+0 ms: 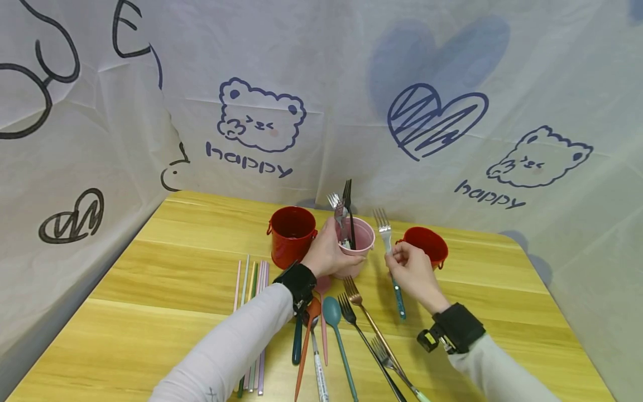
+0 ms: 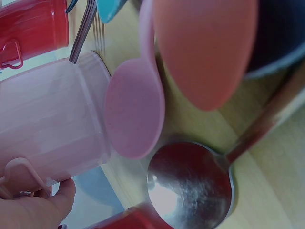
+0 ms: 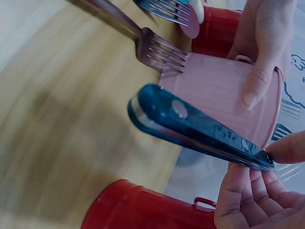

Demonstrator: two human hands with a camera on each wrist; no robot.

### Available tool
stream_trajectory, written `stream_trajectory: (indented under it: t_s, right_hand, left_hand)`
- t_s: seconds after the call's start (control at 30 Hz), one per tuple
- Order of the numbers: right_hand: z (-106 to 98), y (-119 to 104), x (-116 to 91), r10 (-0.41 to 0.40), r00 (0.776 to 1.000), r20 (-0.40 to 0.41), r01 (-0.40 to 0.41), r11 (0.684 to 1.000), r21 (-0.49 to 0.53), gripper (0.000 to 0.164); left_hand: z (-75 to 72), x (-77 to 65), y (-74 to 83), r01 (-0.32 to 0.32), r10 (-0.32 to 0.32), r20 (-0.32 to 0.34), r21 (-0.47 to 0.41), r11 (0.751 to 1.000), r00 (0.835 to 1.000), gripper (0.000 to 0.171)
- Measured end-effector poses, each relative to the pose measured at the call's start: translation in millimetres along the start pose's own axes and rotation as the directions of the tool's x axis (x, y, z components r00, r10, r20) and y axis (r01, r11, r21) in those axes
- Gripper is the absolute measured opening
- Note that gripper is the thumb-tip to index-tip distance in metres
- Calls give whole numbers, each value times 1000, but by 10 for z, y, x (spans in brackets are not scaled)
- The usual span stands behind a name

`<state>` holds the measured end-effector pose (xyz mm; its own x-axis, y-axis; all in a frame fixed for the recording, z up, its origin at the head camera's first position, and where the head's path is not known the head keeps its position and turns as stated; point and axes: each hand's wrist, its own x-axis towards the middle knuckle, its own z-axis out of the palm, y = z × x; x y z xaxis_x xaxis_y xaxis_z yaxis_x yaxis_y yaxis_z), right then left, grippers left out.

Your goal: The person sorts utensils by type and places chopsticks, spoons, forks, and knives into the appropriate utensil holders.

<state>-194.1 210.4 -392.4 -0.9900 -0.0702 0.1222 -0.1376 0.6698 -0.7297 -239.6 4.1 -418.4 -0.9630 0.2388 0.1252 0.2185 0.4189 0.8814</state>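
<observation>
My left hand (image 1: 325,252) grips the small pink bucket (image 1: 364,241), its thumb across the front wall in the right wrist view. A black fork (image 1: 348,196) and silver forks stand in that bucket, tines up. My right hand (image 1: 413,273) pinches a fork with a teal handle (image 3: 190,125) between thumb and fingers. This fork's silver tines (image 1: 382,219) point up, and its handle hangs below the hand, just right of the pink bucket. A copper-coloured fork (image 1: 353,291) and a black fork (image 1: 346,308) lie on the table in front of the bucket.
Red buckets stand left (image 1: 293,245) and right (image 1: 427,245) of the pink one. Straight sticks (image 1: 258,290) lie at the left. Spoons, among them a teal one (image 1: 332,312), an orange one (image 1: 313,308) and a pink one (image 2: 134,109), lie in front. A white cloth (image 1: 341,111) hangs behind.
</observation>
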Motion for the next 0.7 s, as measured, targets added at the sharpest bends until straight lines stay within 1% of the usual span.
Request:
stream_trajectory:
  t_s: [0.3,0.4,0.53,0.7]
  right_hand:
    - [-79,-166,122,-27,997,-69,29,999,27,17]
    - [-115,-232,187,-54,994,-99,58,998,30,19]
    - [-153,-337,272,-99,984,-149,109,992,58,20]
    - [-179,-466,327,-135,973,-190,158,981,114,19]
  left_hand:
    - [17,50,-29,11,-11,0,20,1000,1000,91]
    - [16,61,-26,11,-11,-5,28,1000,1000,90]
    - [13,65,-22,9,-9,-7,25,1000,1000,90]
    - [26,40,-38,33,-33,0,22,999,999,91]
